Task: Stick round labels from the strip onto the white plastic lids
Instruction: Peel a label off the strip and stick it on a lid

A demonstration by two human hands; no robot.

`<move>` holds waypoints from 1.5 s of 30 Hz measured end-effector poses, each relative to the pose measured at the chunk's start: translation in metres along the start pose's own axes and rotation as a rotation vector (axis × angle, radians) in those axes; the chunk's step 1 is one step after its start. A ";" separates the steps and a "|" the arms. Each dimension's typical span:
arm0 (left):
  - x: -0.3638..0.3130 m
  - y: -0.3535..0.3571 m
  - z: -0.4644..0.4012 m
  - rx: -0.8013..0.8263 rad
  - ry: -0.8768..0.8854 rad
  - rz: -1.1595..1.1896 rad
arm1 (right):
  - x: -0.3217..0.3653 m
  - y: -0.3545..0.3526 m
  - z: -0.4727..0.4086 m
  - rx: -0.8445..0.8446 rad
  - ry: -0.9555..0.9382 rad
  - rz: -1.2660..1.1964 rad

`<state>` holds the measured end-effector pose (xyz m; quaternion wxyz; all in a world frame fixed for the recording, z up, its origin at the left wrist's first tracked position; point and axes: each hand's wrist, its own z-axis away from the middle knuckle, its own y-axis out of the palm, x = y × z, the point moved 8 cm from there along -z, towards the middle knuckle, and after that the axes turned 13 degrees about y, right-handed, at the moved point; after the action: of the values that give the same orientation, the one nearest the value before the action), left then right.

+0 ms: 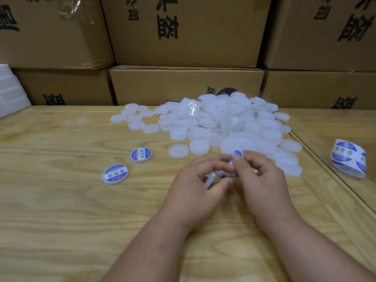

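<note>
1. Leftmost, a white foam block point(10, 92) sits at the table's far-left edge, against stacked cardboard boxes point(183, 33) that wall off the back of the room.
2. Two finished lids point(115, 174) with blue-and-white labels lie apart on the bare wooden table point(61, 220), left of the hands.
3. Next, the left hand point(195, 186) has its fingers curled round a white lid point(211, 179), held tilted on edge above the table; only its rim shows.
4. Touching it from the right, the right hand point(262, 176) pinches a round label point(237, 154) between thumb and forefinger, the label standing just above and right of the lid. By my judgement the coming press turns on this: the label must come down leftward onto the lid's face, and the right hand is the one that carries it.
5. Behind the hands, the heap of unlabelled lids point(223, 123) spreads across the table's middle, near both hands.
6. Farthest right, the label strip point(349, 158) lies curled beyond a seam in the tabletop, well apart from the hands, nearer the right one.
</note>
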<state>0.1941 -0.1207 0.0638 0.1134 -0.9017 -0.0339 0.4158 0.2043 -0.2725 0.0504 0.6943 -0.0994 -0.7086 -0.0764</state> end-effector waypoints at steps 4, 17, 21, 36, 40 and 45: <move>0.004 -0.015 -0.001 -0.184 -0.027 -0.011 | -0.003 0.002 -0.001 -0.014 0.006 0.063; 0.023 -0.015 0.004 -0.188 -0.236 0.050 | 0.007 0.018 0.008 0.089 -0.116 0.242; 0.021 -0.018 0.003 -0.214 -0.207 0.038 | 0.014 0.014 0.013 -0.021 -0.173 0.320; 0.015 -0.012 0.000 -0.100 -0.073 -0.176 | 0.007 0.007 0.008 0.018 -0.068 0.018; 0.020 -0.004 0.000 0.006 -0.097 -0.178 | 0.005 0.002 0.005 0.025 -0.030 -0.048; 0.015 -0.001 0.000 0.029 -0.060 -0.206 | -0.001 -0.001 -0.001 0.030 0.044 -0.102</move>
<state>0.2042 -0.1175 0.0531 0.1677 -0.8789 -0.1237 0.4291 0.2048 -0.2732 0.0494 0.7063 -0.0511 -0.6985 -0.1033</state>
